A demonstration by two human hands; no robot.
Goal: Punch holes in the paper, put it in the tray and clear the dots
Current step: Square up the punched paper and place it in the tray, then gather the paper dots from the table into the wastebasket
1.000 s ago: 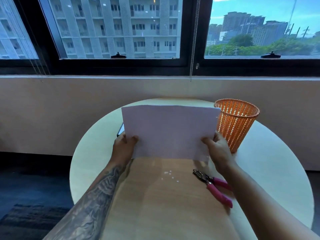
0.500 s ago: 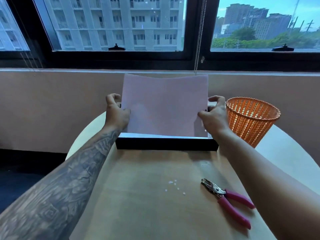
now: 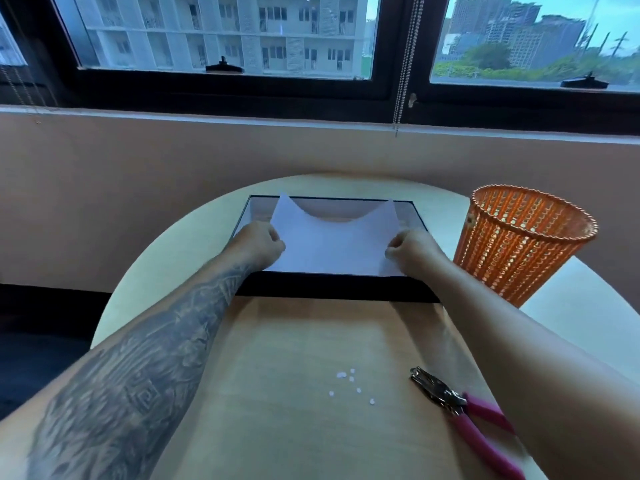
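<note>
As hands (image 3: pixel 259 244) (image 3: pixel 414 250) pinch paper (image 3: pixel 334 245), arms (image 3: pixel 166 358) fwd

Both arms outstretched; left hand (image 3: pixel 258 245), right hand (image 3: pixel 414 249) pinch paper (image 3: pixel 332 244) edges.

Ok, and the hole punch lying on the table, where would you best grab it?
By the pink handles, probably from above and the near right: the hole punch lies flat, handles toward the person's right side, metal head pointing away toward the dots.
</note>
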